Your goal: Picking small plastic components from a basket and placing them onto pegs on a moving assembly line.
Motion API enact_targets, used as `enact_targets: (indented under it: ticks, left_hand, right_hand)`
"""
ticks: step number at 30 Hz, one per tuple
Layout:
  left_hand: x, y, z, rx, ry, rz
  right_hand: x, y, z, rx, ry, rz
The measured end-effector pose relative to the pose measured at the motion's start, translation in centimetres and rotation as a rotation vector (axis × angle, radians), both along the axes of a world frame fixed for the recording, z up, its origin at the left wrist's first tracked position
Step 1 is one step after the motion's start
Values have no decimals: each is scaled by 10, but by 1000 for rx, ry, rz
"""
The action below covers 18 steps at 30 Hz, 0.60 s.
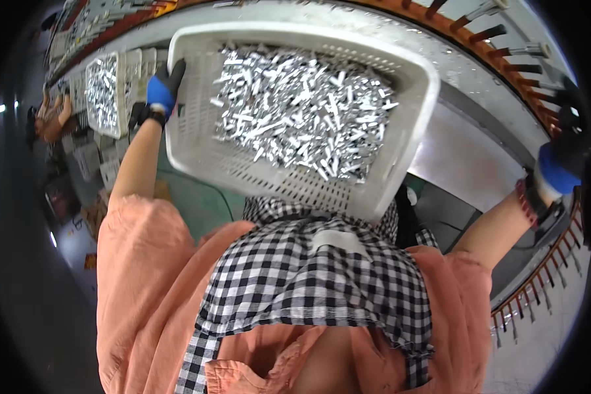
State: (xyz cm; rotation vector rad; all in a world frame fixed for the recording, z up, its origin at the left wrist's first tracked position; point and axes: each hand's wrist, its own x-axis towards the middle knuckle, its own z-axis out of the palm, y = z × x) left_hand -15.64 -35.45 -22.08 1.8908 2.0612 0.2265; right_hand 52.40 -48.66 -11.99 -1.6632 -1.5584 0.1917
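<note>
A large off-white plastic basket (203, 141) with slotted walls sits in front of my body, slightly tilted. Many small shiny silver metal pieces (302, 108) are heaped in it. My left hand (163, 90), in a blue and black glove, grips the basket's left rim near its far corner. Far out to the right is my right hand (559, 164), gloved the same way, well apart from the basket and close to the rail of hanging parts. Its fingers fade into the dark edge of the picture, so what they touch or hold is hidden.
An orange-brown rail (450, 23) with rod-like metal parts curves along the far side and right. A grey metal surface (469, 141) lies right of the basket. At left stands another white basket (103, 95) of silver pieces, with a person (54, 121) beyond it.
</note>
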Motion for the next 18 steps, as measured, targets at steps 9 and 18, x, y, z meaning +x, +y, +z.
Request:
enact_targets:
  ticks: [9, 18]
  left_hand:
    - [-16, 12, -20, -36, -32, -35]
    - [-40, 21, -58, 1, -63, -98]
  right_hand:
    - [-197, -28, -39, -559, 834, 532]
    - [-223, -89, -86, -375, 954, 497]
